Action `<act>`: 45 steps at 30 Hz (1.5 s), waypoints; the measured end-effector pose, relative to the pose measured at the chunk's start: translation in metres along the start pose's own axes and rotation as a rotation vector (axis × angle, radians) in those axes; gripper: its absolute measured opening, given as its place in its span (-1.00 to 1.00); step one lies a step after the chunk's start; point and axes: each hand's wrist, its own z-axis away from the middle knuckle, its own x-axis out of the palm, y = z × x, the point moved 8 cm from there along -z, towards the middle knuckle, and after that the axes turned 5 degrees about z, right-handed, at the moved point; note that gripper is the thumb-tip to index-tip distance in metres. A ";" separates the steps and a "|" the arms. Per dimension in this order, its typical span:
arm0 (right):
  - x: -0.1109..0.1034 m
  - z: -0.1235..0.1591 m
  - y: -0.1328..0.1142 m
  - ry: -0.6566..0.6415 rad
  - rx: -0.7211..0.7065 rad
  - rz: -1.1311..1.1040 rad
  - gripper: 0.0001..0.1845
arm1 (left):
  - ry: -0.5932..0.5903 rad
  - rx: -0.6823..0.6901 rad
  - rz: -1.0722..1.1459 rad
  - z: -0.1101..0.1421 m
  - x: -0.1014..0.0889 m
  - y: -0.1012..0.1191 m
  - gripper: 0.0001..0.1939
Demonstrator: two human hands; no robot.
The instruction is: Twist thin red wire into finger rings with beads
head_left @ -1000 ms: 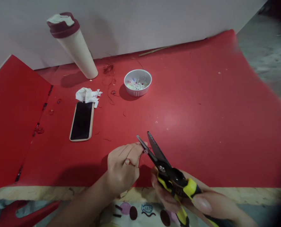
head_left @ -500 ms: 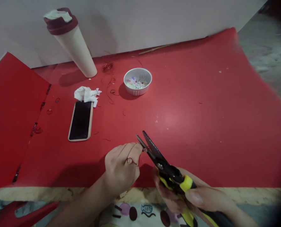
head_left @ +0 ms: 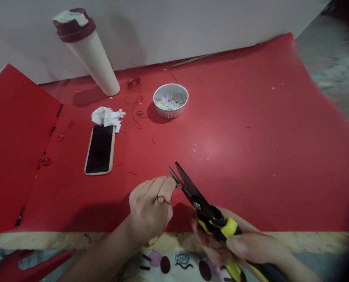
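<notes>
My right hand [head_left: 239, 246] grips the yellow-and-black handles of a pair of cutters [head_left: 205, 209], whose dark blades point up-left and stand slightly apart. My left hand [head_left: 149, 207] is closed in a pinch just left of the blades, holding a small piece of thin wire [head_left: 179, 185] between them. A wire ring with a bead [head_left: 160, 199] sits on one finger of that hand. Both hands hover over the near edge of the red mat [head_left: 236, 137].
A white bowl of beads [head_left: 170, 100] stands at mid-back, with tangled red wire [head_left: 134, 83] beside it. A tall cream tumbler with a maroon lid [head_left: 88, 51], crumpled tissue [head_left: 106, 116] and a phone [head_left: 100, 149] lie at left. Small wire rings [head_left: 61, 138] dot the left side.
The cutter blades have closed part of the way around the wire piece. Both hands shifted slightly left.
</notes>
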 end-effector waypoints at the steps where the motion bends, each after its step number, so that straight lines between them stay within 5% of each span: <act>1: -0.001 0.001 0.000 0.018 0.001 0.011 -0.35 | -0.008 -0.006 0.002 0.001 0.001 -0.001 -0.76; 14: -0.016 0.005 0.005 0.121 0.028 0.072 -0.23 | -0.028 -0.022 -0.012 0.002 0.003 -0.002 -0.77; 45: -0.014 0.006 0.002 0.128 0.038 0.106 -0.27 | -0.085 -0.062 -0.012 0.000 0.007 -0.003 -0.75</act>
